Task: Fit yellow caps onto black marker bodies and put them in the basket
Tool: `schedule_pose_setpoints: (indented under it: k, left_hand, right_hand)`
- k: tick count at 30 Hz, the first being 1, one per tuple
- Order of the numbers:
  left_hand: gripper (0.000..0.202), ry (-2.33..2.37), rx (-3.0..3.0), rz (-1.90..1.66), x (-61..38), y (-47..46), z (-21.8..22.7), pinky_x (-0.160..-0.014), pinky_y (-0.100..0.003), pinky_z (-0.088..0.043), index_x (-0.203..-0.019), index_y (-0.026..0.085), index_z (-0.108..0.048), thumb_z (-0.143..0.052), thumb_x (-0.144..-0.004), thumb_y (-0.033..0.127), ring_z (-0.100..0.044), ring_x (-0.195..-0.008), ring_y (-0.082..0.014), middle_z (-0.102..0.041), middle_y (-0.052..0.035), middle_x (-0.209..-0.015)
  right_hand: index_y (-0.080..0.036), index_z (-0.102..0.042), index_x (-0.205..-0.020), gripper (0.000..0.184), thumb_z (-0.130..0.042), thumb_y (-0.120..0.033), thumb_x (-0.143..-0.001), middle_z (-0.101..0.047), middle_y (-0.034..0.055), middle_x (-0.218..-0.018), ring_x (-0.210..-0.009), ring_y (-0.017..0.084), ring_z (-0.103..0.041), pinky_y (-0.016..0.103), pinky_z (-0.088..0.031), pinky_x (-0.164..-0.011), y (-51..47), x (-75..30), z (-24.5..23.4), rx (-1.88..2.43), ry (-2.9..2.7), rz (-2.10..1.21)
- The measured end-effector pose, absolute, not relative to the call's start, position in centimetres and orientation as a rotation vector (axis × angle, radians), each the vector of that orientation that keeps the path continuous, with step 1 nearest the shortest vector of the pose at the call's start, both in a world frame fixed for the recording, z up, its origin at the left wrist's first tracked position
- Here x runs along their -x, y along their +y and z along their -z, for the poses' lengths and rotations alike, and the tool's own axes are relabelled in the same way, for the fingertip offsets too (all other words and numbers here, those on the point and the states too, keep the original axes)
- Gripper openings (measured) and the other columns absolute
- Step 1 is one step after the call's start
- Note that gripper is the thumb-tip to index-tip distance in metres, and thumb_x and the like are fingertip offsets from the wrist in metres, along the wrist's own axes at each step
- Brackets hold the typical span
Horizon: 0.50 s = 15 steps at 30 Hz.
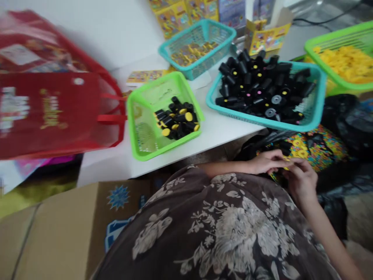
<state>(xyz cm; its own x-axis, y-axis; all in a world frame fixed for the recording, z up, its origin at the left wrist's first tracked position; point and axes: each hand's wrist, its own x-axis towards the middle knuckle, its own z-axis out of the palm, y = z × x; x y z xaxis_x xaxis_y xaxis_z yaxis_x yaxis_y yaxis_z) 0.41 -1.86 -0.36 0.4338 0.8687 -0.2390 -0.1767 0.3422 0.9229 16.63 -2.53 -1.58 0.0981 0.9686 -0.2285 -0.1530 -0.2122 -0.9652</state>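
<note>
The white worktop (221, 130) runs across in front of me. A big red bag (55, 109) lies on its left end, blurred. A cardboard box (58, 229) sits low by my left side. The wide teal basket (311, 116) hangs slightly over the near edge, heaped with black cylinders (262, 91), probably so I can reach them easily. To its left is a green basket (136, 128) with a small pile of black-and-yellow parts (177, 120) pushed into one corner. Behind these stand a smaller teal basket (224, 42) and, far right, another green basket (317, 54), each with loose yellow bits kept to itself, so the kinds seem sorted apart.

Below the edge, an open bag of mixed coloured pieces (317, 149) lies close to my lap. Above it my left hand (269, 161) and right hand (301, 181) come together, fingertips closed on a small yellow piece (287, 168). It is mostly hidden, and I seem to hold it low over the bag so that drops fall back in.
</note>
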Motion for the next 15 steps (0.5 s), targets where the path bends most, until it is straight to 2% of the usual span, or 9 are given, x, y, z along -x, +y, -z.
schedule_pose_setpoints:
  k: [2,3,5,7,9,12,15]
  left_hand:
    - [0.049,0.887,-1.051,-0.785,0.0,-1.9,0.3,-0.047,-0.024,-0.032,-0.084,0.02,-0.055,-0.077,-0.083,0.064,-0.044,-0.048,-0.0066,-0.051,0.0086,-0.06]
    - [0.045,0.901,-1.087,-0.768,0.4,-1.9,0.2,-0.046,-0.023,-0.032,-0.083,0.02,-0.055,-0.076,-0.085,0.061,-0.044,-0.047,-0.0062,-0.053,0.0081,-0.061]
    - [0.039,0.935,-1.15,-0.727,1.4,-1.7,-0.3,-0.046,-0.023,-0.033,-0.085,0.02,-0.056,-0.074,-0.088,0.055,-0.045,-0.047,-0.0055,-0.059,0.0065,-0.065]
    - [0.037,1.002,-1.212,-0.767,3.2,-1.7,-1.3,-0.044,-0.024,-0.033,-0.086,0.021,-0.057,-0.073,-0.09,0.055,-0.046,-0.046,-0.0058,-0.059,0.0063,-0.065]
    - [0.038,1.114,-1.297,-0.905,6.0,-2.1,-2.9,-0.043,-0.025,-0.034,-0.087,0.023,-0.059,-0.072,-0.09,0.058,-0.047,-0.046,-0.0071,-0.058,0.0059,-0.062]
    - [0.036,1.401,-1.502,-1.294,12.0,-3.6,-6.0,-0.046,-0.028,-0.035,-0.093,0.025,-0.064,-0.079,-0.086,0.057,-0.054,-0.054,-0.0099,-0.067,0.0037,-0.07]
    - [0.023,1.812,-1.624,-1.658,18.6,-6.2,-8.7,-0.06,-0.034,-0.04,-0.107,0.029,-0.07,-0.079,-0.09,0.042,-0.064,-0.072,-0.0149,-0.074,0.002,-0.088]
  right_hand:
    - [-0.028,-0.069,-0.073,0.035,-0.095,-0.039,-0.052,-0.062,-0.0049,-0.063,-0.045,0.012,-0.048,0.028,-0.036,-0.041,-2.9,-15.9,0.9,1.309,-0.887,-1.38]
    - [-0.027,-0.068,-0.074,0.037,-0.094,-0.042,-0.054,-0.063,-0.0052,-0.064,-0.047,0.012,-0.051,0.027,-0.038,-0.043,-3.0,-15.7,0.6,1.3,-0.911,-1.427]
    - [-0.026,-0.069,-0.081,0.04,-0.091,-0.052,-0.06,-0.068,-0.0029,-0.069,-0.055,0.016,-0.06,0.027,-0.043,-0.047,-2.7,-15.6,0.2,1.268,-1.014,-1.541]
    - [-0.025,-0.07,-0.087,0.045,-0.081,-0.066,-0.071,-0.072,0.0012,-0.077,-0.064,0.02,-0.066,0.03,-0.046,-0.051,-1.8,-16.3,0.1,1.268,-1.137,-1.577]
    - [-0.025,-0.069,-0.087,0.047,-0.073,-0.071,-0.078,-0.073,0.0038,-0.082,-0.07,0.022,-0.068,0.033,-0.05,-0.058,-0.5,-17.8,0.3,1.375,-1.327,-1.409]
    - [-0.024,-0.069,-0.083,0.033,-0.075,-0.056,-0.083,-0.073,0.0066,-0.085,-0.081,0.026,-0.067,0.04,-0.055,-0.077,1.8,-19.9,1.1,1.656,-1.706,-0.869]
    - [-0.021,-0.074,-0.089,0.019,-0.075,-0.04,-0.086,-0.075,0.0141,-0.1,-0.099,0.033,-0.067,0.047,-0.054,-0.091,3.8,-20.2,2.0,1.773,-2.077,-0.517]
